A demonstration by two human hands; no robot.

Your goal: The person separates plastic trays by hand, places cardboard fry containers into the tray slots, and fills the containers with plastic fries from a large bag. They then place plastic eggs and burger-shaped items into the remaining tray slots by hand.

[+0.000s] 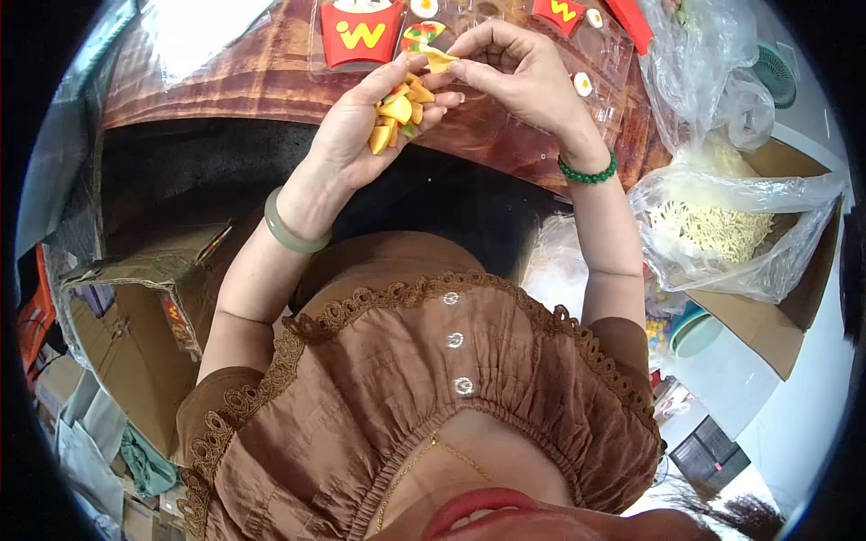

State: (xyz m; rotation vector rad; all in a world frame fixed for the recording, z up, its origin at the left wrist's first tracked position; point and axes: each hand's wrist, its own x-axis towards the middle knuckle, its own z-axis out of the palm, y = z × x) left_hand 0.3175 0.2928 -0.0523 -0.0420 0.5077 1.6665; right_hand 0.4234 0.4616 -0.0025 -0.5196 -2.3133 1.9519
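Observation:
My left hand is cupped around a handful of small yellow toy food pieces, some with red and green bits on them. Between the thumb and fingertips of my right hand is a thin yellow piece, and the left thumb tip reaches its edge. Just beyond it lies a small toy pizza slice with red and green spots. A red toy fries box marked with a yellow W sits in a clear plastic tray past my left hand.
Toy fried eggs and another red box lie at the back right of the brown patterned table. On the right, a clear bag of pale strands sits in a cardboard box. An open carton stands at lower left.

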